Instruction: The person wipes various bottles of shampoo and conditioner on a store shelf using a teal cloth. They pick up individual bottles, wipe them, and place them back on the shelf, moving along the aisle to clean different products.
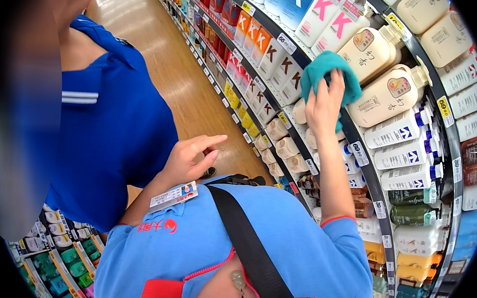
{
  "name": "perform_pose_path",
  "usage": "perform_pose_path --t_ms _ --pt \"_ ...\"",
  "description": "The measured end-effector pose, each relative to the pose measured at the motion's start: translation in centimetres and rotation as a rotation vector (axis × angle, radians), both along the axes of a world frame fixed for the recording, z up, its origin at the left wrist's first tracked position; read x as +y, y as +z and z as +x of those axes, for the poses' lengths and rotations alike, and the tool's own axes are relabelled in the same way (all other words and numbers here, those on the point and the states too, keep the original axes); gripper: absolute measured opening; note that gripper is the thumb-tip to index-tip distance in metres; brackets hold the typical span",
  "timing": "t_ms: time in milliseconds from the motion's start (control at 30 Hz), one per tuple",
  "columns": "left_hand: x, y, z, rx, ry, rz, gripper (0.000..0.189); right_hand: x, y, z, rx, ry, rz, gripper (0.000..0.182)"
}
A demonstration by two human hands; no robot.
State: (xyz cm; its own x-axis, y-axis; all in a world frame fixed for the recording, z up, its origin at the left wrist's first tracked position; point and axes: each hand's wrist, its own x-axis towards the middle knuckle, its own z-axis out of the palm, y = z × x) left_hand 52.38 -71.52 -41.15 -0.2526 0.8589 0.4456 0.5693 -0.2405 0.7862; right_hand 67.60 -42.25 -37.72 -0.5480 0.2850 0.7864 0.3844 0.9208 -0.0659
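My right hand (326, 99) is pressed onto a teal cloth (351, 80), with its fingers spread over the folds. The cloth lies at the dark front edge of a store shelf, beside cream pump bottles (385, 96) and near white boxes with a large letter K (290, 86). Part of the cloth hangs below the hand. My left hand (191, 156) is raised in front of my chest over the aisle. Its index finger points to the right, its thumb is apart, and it holds nothing; the other fingers are bent and partly hidden.
A person in a dark blue polo shirt (112, 133) stands close on the left. Tiers of shelving with price tags (359, 153) curve along the right, packed with white bottles (401, 159). The wooden-look aisle floor (197, 93) runs between. More stocked shelves (62, 257) are at lower left.
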Motion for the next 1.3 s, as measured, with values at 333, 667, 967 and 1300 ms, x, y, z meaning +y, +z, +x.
perform_pose_path --t_ms 333,667,967,1300 --pt "-4.0 -2.0 -6.6 -0.104 0.091 -0.074 0.036 12.3 -8.7 -8.2 -0.412 -0.237 -0.027 0.052" --pt "-4.5 -3.2 -12.5 -0.148 0.282 -0.096 0.033 16.1 -7.4 -19.8 -0.354 -0.075 0.28 0.038" --pt "-5.7 -6.1 -19.1 -0.508 0.632 -0.081 0.031 20.1 -8.7 -33.3 -0.289 0.023 0.036 0.046" --pt "5.0 -3.6 -34.1 -0.286 0.727 -0.159 0.029 19.2 -4.8 -48.6 -0.208 0.161 0.036 0.066"
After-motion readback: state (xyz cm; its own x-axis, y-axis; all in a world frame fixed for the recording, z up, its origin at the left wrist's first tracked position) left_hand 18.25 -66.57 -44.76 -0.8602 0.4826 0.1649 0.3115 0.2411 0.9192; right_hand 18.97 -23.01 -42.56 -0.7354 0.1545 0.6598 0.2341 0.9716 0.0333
